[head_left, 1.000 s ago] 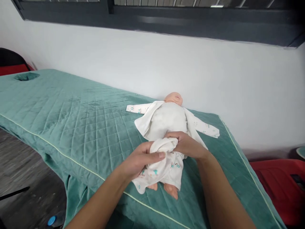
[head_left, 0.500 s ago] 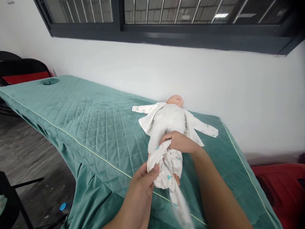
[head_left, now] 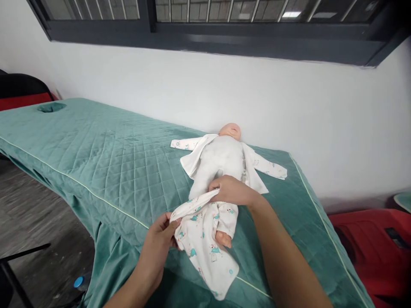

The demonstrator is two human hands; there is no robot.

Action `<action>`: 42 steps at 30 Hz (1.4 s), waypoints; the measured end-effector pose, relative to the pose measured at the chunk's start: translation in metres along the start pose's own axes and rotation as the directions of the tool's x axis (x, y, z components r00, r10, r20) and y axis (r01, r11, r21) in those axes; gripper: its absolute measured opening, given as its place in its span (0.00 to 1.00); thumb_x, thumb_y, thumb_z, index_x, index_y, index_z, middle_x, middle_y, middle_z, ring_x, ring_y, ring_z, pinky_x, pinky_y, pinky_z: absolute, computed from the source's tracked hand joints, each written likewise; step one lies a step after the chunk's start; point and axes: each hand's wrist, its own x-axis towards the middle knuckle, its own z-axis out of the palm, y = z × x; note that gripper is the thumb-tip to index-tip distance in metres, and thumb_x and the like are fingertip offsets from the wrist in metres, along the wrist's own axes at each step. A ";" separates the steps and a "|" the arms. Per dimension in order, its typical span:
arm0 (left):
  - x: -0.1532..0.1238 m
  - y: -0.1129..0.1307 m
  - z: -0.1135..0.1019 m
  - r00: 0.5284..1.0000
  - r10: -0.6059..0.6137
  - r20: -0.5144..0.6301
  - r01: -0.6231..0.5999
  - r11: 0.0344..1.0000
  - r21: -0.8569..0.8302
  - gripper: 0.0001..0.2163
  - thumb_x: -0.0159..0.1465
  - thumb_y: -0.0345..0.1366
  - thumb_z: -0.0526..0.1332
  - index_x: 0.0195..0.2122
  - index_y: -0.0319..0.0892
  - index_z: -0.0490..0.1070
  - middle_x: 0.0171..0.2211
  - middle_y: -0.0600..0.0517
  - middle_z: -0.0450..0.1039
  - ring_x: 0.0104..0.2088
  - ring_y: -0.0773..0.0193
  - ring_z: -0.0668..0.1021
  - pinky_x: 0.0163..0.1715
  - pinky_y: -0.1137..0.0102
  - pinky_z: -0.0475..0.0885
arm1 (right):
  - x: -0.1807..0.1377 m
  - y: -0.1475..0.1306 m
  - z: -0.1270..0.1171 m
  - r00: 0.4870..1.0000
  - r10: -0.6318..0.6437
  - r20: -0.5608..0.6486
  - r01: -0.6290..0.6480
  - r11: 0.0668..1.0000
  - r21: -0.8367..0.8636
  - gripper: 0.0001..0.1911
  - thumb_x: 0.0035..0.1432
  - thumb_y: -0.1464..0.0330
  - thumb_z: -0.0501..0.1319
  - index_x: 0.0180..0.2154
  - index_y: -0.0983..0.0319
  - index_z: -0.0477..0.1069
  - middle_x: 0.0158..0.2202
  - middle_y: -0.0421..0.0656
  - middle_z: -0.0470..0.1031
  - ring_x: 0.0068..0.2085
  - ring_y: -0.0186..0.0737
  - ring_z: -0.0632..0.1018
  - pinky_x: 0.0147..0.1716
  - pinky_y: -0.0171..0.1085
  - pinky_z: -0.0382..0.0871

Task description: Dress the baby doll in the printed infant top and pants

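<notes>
A baby doll [head_left: 221, 152] with a white cloth body lies on its back, head toward the wall. Its arms are in the sleeves of a white printed baby shirt [head_left: 269, 167] that is spread open at the front. Over its lower legs are white baby pants [head_left: 204, 244] with small teal prints; one bare foot pokes out of the leg on the right. My left hand [head_left: 160, 239] pinches the left edge of the pants. At the doll's crotch, my right hand [head_left: 229, 190] grips the waistband with curled fingers. The doll's other foot is hidden under the fabric.
A green quilted cover [head_left: 128, 158] drapes the bed, which has a face hole [head_left: 51, 107] at the far left. Red plastic [head_left: 366, 248] stands beyond the right edge. A blue-capped bottle [head_left: 80, 282] is on the floor, and a black-and-red chair [head_left: 24, 92] is behind.
My left hand has moved left and stretched the bunched pants out flat between both hands. The loose pant leg now hangs spread below, and the doll's foot shows more.
</notes>
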 end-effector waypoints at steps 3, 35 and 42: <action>0.014 0.004 -0.004 0.998 0.010 0.067 -0.020 0.986 0.164 0.18 0.53 0.51 0.68 0.28 0.40 0.69 0.20 0.58 0.65 0.18 0.71 0.66 0.16 0.75 0.62 | -0.001 -0.002 0.000 1.000 -0.002 -0.026 0.002 1.000 -0.020 0.08 0.49 0.62 0.65 0.24 0.60 0.73 0.27 0.37 0.75 0.31 0.38 0.74 0.29 0.34 0.59; 0.197 0.077 0.067 0.512 0.453 0.730 -0.738 -0.203 0.644 0.18 0.72 0.48 0.47 0.47 0.40 0.68 0.43 0.43 0.75 0.46 0.53 0.78 0.40 0.66 0.68 | 0.005 0.012 -0.004 0.777 0.365 -0.513 -0.330 0.930 0.162 0.10 0.58 0.60 0.56 0.32 0.59 0.70 0.30 0.42 0.76 0.33 0.44 0.75 0.31 0.39 0.65; 0.221 0.079 0.086 0.446 0.505 0.739 -0.720 -0.289 0.631 0.19 0.72 0.47 0.46 0.47 0.39 0.69 0.42 0.42 0.75 0.47 0.55 0.77 0.41 0.67 0.68 | 0.003 0.012 -0.005 0.822 0.348 -0.451 -0.247 0.931 0.268 0.16 0.56 0.54 0.62 0.39 0.59 0.70 0.38 0.43 0.78 0.40 0.47 0.76 0.37 0.41 0.68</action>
